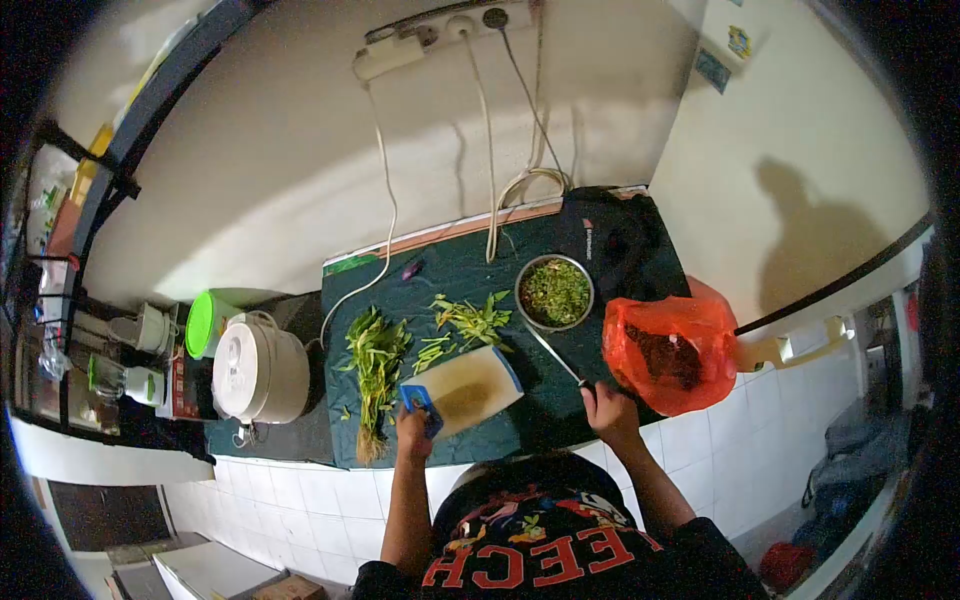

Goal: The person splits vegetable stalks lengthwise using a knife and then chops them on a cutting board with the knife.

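Fingers of the left hand (412,428) clasp the cutting board (466,388); the right hand (607,404) clasps the knife (556,357).

A cutting board (468,388) is laid on the desk (540,420) before the person. A bunch of greens (372,370) is placed left of it, a bowl (553,292) behind it to the right, a bag (668,352) farther right, and a rice cooker (258,370) far left.

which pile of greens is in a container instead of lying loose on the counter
The chopped greens in the round metal bowl, near the knife. The long leafy bunch and the cut stems lie loose on the dark counter mat.
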Available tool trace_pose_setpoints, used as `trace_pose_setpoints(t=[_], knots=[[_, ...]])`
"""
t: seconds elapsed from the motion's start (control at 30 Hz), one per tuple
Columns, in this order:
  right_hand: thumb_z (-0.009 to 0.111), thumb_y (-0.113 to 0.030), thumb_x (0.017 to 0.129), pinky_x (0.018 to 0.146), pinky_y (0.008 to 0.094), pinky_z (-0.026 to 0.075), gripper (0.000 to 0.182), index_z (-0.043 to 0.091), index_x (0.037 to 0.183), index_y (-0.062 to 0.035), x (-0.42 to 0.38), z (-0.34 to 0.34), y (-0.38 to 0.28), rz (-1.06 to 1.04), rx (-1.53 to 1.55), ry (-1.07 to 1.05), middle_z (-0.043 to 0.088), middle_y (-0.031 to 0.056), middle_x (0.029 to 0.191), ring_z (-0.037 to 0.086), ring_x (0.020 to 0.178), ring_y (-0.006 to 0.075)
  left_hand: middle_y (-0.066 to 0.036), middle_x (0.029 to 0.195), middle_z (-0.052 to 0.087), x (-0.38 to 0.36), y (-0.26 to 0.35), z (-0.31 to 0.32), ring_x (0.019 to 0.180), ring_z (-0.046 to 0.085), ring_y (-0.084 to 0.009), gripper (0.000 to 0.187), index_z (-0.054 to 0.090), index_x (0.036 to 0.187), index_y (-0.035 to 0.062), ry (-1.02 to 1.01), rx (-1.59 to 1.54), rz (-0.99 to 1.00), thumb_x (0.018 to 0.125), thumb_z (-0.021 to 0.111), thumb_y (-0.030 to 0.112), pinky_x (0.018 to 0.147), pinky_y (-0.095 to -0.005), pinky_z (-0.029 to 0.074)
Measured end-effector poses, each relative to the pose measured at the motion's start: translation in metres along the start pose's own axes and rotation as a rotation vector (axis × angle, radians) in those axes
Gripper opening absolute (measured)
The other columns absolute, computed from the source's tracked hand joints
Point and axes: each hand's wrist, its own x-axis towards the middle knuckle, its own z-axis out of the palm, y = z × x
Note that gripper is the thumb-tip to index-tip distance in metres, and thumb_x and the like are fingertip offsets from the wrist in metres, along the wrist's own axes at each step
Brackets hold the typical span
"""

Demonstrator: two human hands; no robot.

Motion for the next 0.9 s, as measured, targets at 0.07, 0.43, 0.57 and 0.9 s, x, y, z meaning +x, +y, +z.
trace_pose_setpoints(t=[0.07, 0.43, 0.57, 0.9], knots=[[0.055, -0.032, 0.092, 0.042, 0.0426, 0.045, 0.03, 0.053, 0.076, -0.0063, -0.013, 0.011, -0.001, -0.119, -0.012, 0.034, 0.053, 0.0139, 0.052, 0.056, 0.045, 0.0326, -0.001, 0.075, 0.052, 0.006, -0.015, -0.019, 0.062, 0.052, -0.0146, 0.026, 0.051, 0.092, 0.0102, -0.074, -0.009, -0.014, 0.071, 0.046, -0.004, 0.057, -0.0291, 0.046], [0.048, -0.042, 0.093, 0.057, 0.0493, 0.049, 0.038, 0.056, 0.083, -0.0062, -0.056, 0.026, -0.044, -0.025, -0.022, -0.308, 0.063, 0.0176, 0.068, 0.063, 0.065, 0.0379, -0.031, 0.091, 0.06, 0.056, -0.024, -0.05, 0.087, 0.06, -0.0435, 0.024, 0.062, 0.092, -0.0058, -0.025, 1.5, 0.703, 0.074, 0.055, 0.009, 0.081, -0.0479, 0.05], [0.047, -0.041, 0.094, 0.061, 0.0501, 0.049, 0.038, 0.058, 0.09, -0.0054, -0.072, 0.018, -0.049, 0.067, 0.013, -0.256, 0.063, 0.0185, 0.071, 0.063, 0.067, 0.0387, -0.024, 0.095, 0.064, 0.055, -0.005, -0.009, 0.087, 0.061, -0.0394, 0.02, 0.067, 0.089, 0.0035, -0.006, 1.329, 0.654, 0.079, 0.05, 0.006, 0.079, -0.0461, 0.051], [0.051, -0.041, 0.092, 0.063, 0.051, 0.048, 0.038, 0.057, 0.09, -0.0027, -0.085, 0.037, -0.063, 0.286, -0.032, -0.256, 0.064, 0.0206, 0.073, 0.063, 0.069, 0.0399, -0.015, 0.103, 0.06, 0.145, -0.02, 0.09, 0.101, 0.057, -0.0356, 0.022, 0.062, 0.101, 0.0073, -0.176, 1.399, 1.04, 0.083, 0.049, 0.008, 0.083, -0.0455, 0.049]])
